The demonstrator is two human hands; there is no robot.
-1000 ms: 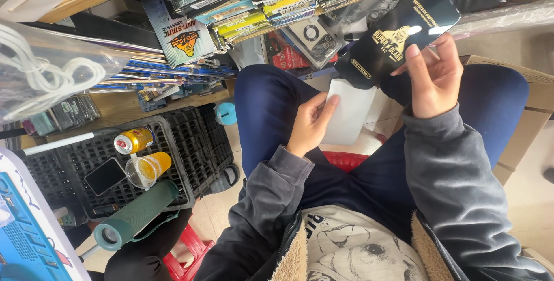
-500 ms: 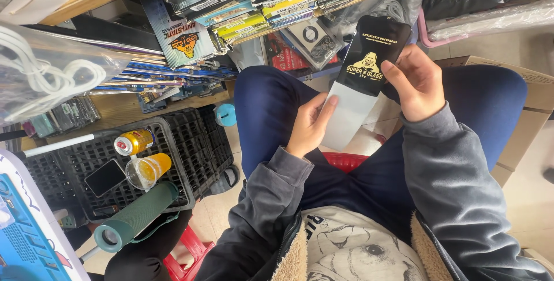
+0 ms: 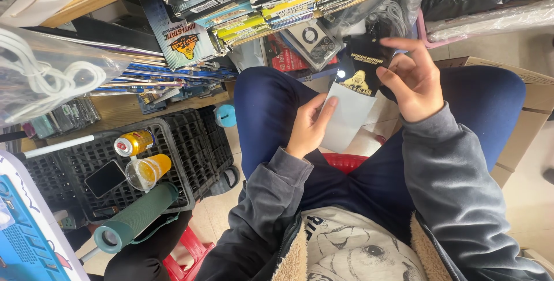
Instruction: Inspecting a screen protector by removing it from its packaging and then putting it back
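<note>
My left hand (image 3: pixel 309 126) holds a white paper sleeve (image 3: pixel 349 120) by its left edge, between my knees. My right hand (image 3: pixel 411 80) holds a flat black packet with a yellow emblem (image 3: pixel 363 68) at its right side. The packet's lower end sits in the mouth of the white sleeve. Both forearms wear grey sleeves, and my legs are in dark blue trousers.
A black plastic crate (image 3: pixel 190 142) at left carries a yellow can (image 3: pixel 133 142), a cup with orange drink (image 3: pixel 147 171), a dark phone (image 3: pixel 105 178) and a green cylinder (image 3: pixel 135 217). Stacked packets (image 3: pixel 254 4) fill the shelf above. A cardboard box (image 3: pixel 528 119) stands at right, a red stool (image 3: pixel 345 161) under me.
My right hand has brought the black packet down from up by the shelf to the white sleeve, and its lower end now sits in the sleeve's mouth. My left hand stayed put.
</note>
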